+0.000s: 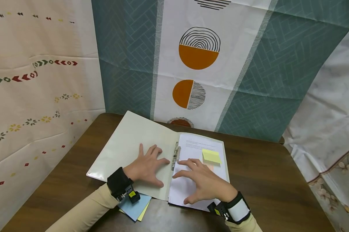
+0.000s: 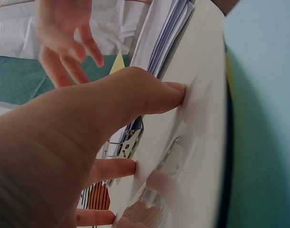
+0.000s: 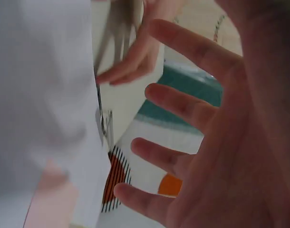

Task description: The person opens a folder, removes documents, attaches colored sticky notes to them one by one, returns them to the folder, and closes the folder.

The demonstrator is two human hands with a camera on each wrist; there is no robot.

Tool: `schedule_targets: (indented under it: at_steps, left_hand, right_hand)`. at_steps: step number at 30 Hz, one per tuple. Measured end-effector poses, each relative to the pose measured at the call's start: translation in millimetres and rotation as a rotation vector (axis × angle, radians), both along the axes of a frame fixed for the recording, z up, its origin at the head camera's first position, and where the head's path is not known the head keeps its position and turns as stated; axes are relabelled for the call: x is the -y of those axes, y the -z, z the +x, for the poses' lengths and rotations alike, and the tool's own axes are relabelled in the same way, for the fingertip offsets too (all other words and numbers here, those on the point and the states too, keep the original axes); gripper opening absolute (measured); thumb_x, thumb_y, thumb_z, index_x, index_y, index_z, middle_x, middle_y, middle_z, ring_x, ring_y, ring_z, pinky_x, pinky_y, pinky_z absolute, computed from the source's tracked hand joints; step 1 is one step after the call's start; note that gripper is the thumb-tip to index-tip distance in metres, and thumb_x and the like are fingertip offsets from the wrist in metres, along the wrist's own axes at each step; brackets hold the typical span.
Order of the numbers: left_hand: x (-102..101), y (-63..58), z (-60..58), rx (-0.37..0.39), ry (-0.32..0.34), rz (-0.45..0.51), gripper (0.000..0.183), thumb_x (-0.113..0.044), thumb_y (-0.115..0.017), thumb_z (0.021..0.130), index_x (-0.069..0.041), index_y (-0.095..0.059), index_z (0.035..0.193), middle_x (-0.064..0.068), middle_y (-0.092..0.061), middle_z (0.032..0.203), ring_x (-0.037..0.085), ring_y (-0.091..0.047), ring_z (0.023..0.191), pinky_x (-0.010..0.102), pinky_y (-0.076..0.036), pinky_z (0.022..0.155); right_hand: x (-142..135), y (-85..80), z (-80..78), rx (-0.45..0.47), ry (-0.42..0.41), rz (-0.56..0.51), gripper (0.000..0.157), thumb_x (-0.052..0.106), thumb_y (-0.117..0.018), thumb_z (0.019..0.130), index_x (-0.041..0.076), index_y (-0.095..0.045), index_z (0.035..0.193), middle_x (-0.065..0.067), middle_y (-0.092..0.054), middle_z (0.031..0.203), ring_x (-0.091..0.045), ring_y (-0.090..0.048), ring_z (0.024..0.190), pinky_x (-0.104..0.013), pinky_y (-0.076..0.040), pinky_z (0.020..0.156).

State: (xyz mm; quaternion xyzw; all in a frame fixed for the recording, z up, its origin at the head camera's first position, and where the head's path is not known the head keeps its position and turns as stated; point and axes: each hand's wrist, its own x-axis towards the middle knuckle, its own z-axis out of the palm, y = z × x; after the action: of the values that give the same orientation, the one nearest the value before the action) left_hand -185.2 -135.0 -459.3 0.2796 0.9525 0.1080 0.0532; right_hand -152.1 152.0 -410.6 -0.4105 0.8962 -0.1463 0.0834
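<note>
Folder: pale cream plastic folder point(image 1: 128, 145) lying open on a dark brown wooden table point(image 1: 264, 167), near its middle, its left cover spread flat toward the patterned curtain.
Clip: silver metal binder clip point(image 1: 175, 155) along the folder's spine, between the two hands.
Papers: stack of white printed sheets point(image 1: 196, 146) on the folder's right half, with a yellow sticky note point(image 1: 211, 156) on the top page and an orange one half hidden just under it.
Left hand: left hand point(image 1: 146, 166) rests palm down on the left cover, fingers straight and spread, pressing the plastic.
Right hand: right hand point(image 1: 204, 183) hovers over the white sheets, fingers spread and relaxed, gripping nothing; whether its fingertips touch the paper cannot be told.
Spare notes: blue and yellow paper pads point(image 1: 135, 207) poke out from under the folder's near edge, below the left wrist.
</note>
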Motion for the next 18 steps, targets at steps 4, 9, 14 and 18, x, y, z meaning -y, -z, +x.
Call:
schedule_targets:
  at_steps: [4,9,14,18]
  left_hand:
    - [-0.9,-0.7,0.6,0.004,-0.003,-0.012,0.082,-0.063,-0.089,0.079,-0.024,-0.071,0.148,0.024,-0.053,0.16,0.055,-0.039,0.162,0.099,-0.017,0.119]
    - [-0.9,-1.2,2.0,0.01,0.0,-0.01,0.082,-0.062,-0.089,0.079,-0.024,-0.071,0.149,0.024,-0.053,0.16,0.055,-0.038,0.162,0.099,-0.017,0.12]
    - [-1.3,-1.0,2.4,0.02,-0.004,-0.018,0.082,-0.062,-0.088,0.079,-0.024,-0.07,0.15,0.024,-0.052,0.162,0.055,-0.037,0.163,0.098,-0.016,0.121]
    - [-0.8,-2.7,3.1,0.019,-0.004,-0.017,0.082,-0.061,-0.088,0.079,-0.024,-0.07,0.15,0.024,-0.051,0.161,0.055,-0.037,0.163,0.098,-0.017,0.12]
  right_hand:
    - [15.5,5.0,9.8,-0.03,-0.059,0.056,0.076,0.051,-0.102,0.074,0.037,-0.072,0.142,-0.007,-0.056,0.169,-0.045,-0.049,0.156,-0.07,-0.053,0.116]
    - [27.0,13.9,17.5,-0.054,-0.036,0.165,0.074,0.05,-0.104,0.073,0.043,-0.072,0.14,-0.001,-0.057,0.167,-0.037,-0.053,0.154,-0.061,-0.058,0.11]
    - [33.0,17.1,19.2,-0.087,-0.021,0.232,0.063,0.047,-0.103,0.076,0.042,-0.074,0.132,0.003,-0.062,0.16,-0.032,-0.058,0.148,-0.05,-0.061,0.099]
    - [31.3,17.5,13.7,-0.122,-0.046,0.199,0.056,0.046,-0.103,0.079,0.038,-0.076,0.128,0.002,-0.065,0.157,-0.028,-0.062,0.145,-0.045,-0.061,0.096]
